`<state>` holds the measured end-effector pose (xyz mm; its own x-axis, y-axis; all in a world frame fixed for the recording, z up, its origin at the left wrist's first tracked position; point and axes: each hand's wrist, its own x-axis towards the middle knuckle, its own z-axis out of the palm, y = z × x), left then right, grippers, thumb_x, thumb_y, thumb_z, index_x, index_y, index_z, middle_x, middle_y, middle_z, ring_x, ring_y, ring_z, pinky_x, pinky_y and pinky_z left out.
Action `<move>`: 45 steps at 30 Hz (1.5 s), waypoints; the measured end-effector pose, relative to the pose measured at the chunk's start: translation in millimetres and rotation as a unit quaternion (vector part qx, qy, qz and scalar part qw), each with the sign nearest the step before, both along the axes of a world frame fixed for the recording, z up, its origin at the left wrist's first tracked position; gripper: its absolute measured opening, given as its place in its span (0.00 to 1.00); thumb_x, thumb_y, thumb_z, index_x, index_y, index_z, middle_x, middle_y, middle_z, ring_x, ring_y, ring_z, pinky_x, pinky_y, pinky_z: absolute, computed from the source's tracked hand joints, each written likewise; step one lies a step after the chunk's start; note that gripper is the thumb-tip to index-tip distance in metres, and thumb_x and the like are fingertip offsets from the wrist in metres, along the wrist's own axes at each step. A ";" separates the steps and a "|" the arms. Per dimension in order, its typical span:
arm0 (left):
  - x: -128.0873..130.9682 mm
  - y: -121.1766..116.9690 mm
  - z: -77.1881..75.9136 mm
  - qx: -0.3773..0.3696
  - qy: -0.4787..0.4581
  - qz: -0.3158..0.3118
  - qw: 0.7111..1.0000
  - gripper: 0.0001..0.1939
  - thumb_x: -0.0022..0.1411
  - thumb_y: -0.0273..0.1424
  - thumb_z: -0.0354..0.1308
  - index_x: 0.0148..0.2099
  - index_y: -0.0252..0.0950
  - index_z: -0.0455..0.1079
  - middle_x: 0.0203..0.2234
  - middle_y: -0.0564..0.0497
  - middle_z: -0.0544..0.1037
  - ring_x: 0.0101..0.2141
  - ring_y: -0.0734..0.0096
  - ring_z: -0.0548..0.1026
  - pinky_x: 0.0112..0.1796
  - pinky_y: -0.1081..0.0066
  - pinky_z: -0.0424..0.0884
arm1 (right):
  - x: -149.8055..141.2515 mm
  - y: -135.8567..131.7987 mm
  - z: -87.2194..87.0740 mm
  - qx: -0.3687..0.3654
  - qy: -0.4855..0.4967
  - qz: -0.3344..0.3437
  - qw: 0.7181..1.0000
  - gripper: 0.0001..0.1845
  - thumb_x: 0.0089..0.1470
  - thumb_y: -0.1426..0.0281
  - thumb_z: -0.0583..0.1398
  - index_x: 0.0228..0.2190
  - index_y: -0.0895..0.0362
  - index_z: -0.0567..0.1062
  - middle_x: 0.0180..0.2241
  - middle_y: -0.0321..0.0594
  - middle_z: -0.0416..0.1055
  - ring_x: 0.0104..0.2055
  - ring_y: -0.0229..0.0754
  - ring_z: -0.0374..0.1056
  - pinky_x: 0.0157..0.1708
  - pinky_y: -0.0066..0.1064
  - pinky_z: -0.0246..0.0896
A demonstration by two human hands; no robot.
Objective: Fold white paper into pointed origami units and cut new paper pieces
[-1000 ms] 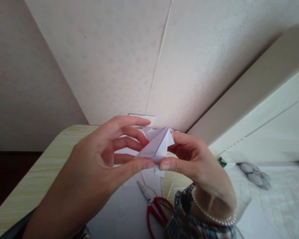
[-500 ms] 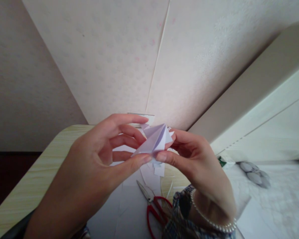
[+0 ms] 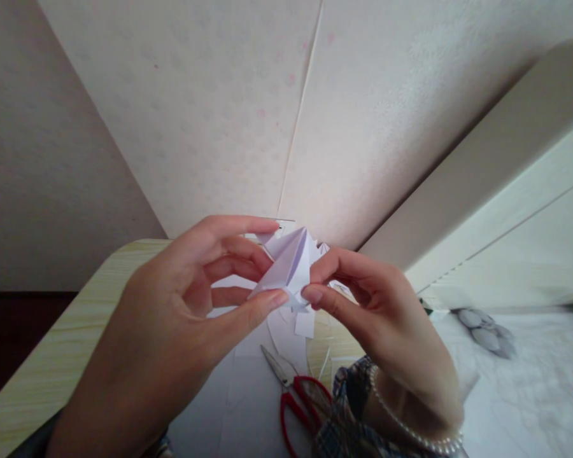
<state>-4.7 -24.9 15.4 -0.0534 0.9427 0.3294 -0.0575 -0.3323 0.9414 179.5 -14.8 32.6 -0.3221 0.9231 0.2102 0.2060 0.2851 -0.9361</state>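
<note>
Left hand (image 3: 184, 312) cupped, fingers (image 3: 233, 226) spread above its thumb (image 3: 248, 316); right hand (image 3: 384, 308) pinching, thumb near forefinger (image 3: 346, 261).

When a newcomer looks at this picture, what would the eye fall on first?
Probably the folded white paper, held at the centre between the left hand and the right hand. Next come the red-handled scissors, lying lower down, partly over white sheets. A white bead bracelet also stands out at lower right.

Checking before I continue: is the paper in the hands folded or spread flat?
Folded: the white paper has creases and angled faces meeting at a peak, held between the left hand and right hand.
</note>
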 end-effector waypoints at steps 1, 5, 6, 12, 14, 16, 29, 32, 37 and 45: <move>0.3 -0.1 -0.5 -0.004 0.001 0.002 1.000 0.23 0.43 0.23 0.72 0.42 0.51 0.80 0.28 0.60 0.79 0.30 0.76 0.79 0.27 0.86 0.76 | -1.0 -1.4 0.1 0.010 -0.007 -0.011 1.000 0.12 0.56 0.67 0.67 0.23 0.55 0.74 0.23 0.30 0.71 0.29 0.35 0.67 0.31 0.28 0.59; 1.9 0.6 -1.0 0.006 0.013 0.032 0.999 0.22 0.44 0.24 0.72 0.42 0.51 0.80 0.28 0.61 0.78 0.31 0.76 0.79 0.28 0.86 0.77 | -4.9 -2.1 -1.5 0.018 0.003 -0.038 0.999 0.10 0.56 0.70 0.66 0.24 0.54 0.75 0.23 0.30 0.73 0.29 0.34 0.68 0.31 0.27 0.59; 2.3 0.9 -1.0 0.005 0.018 0.034 0.999 0.23 0.44 0.25 0.72 0.43 0.51 0.80 0.28 0.61 0.77 0.31 0.76 0.79 0.28 0.86 0.77 | -5.8 -1.5 -2.2 0.018 0.016 -0.036 0.999 0.08 0.55 0.71 0.66 0.25 0.54 0.75 0.25 0.30 0.74 0.30 0.35 0.69 0.32 0.28 0.60; 2.5 -1.3 0.9 -0.038 0.030 0.023 0.999 0.23 0.46 0.19 0.68 0.41 0.51 0.80 0.28 0.61 0.78 0.31 0.77 0.79 0.30 0.86 0.77 | -12.9 -3.0 -6.1 0.044 0.059 -0.073 0.995 0.09 0.54 0.73 0.66 0.25 0.53 0.73 0.25 0.29 0.72 0.31 0.35 0.68 0.33 0.28 0.60; 1.9 -2.8 3.2 0.018 0.026 0.026 0.999 0.22 0.45 0.24 0.71 0.42 0.51 0.80 0.26 0.61 0.77 0.28 0.75 0.78 0.26 0.84 0.77 | -14.8 -5.0 -6.6 0.055 0.058 -0.083 0.993 0.10 0.56 0.73 0.65 0.25 0.53 0.72 0.24 0.28 0.71 0.30 0.34 0.67 0.32 0.27 0.59; 1.6 -3.5 7.8 -0.005 0.031 0.021 0.999 0.20 0.48 0.26 0.69 0.44 0.51 0.79 0.28 0.59 0.78 0.31 0.70 0.80 0.29 0.78 0.79 | -15.0 -5.6 -6.8 0.050 0.065 -0.077 0.994 0.10 0.56 0.73 0.66 0.25 0.53 0.72 0.25 0.28 0.71 0.30 0.34 0.67 0.32 0.27 0.59; 1.1 5.3 25.4 -0.047 0.040 0.011 0.998 0.23 0.52 0.36 0.67 0.52 0.47 0.74 0.31 0.53 0.83 0.36 0.58 0.83 0.33 0.66 0.81 | -10.4 -2.1 -3.9 0.034 0.030 -0.061 0.997 0.09 0.51 0.69 0.69 0.25 0.53 0.74 0.26 0.31 0.73 0.32 0.38 0.69 0.35 0.31 0.61; -3.4 3.2 17.3 -0.064 0.028 0.006 0.998 0.21 0.52 0.33 0.68 0.50 0.47 0.74 0.29 0.53 0.83 0.32 0.61 0.83 0.31 0.69 0.80 | -10.2 -1.8 -3.4 0.036 0.031 -0.065 0.997 0.09 0.51 0.70 0.69 0.25 0.53 0.74 0.26 0.31 0.73 0.32 0.38 0.69 0.34 0.30 0.60; -6.4 0.6 11.6 -0.099 -0.030 -0.020 0.994 0.21 0.48 0.24 0.70 0.43 0.49 0.77 0.23 0.60 0.82 0.24 0.71 0.82 0.26 0.78 0.77 | -10.5 -2.1 -2.5 0.037 0.029 -0.072 0.996 0.08 0.51 0.71 0.69 0.26 0.53 0.74 0.25 0.29 0.73 0.31 0.36 0.68 0.33 0.29 0.59; -2.8 -0.1 15.7 -0.115 -0.040 -0.001 0.993 0.21 0.45 0.21 0.72 0.39 0.50 0.78 0.22 0.64 0.81 0.25 0.75 0.82 0.25 0.84 0.74 | -9.3 -5.1 -2.3 0.056 0.014 -0.065 0.996 0.07 0.52 0.72 0.69 0.27 0.53 0.75 0.27 0.29 0.73 0.33 0.36 0.68 0.35 0.29 0.60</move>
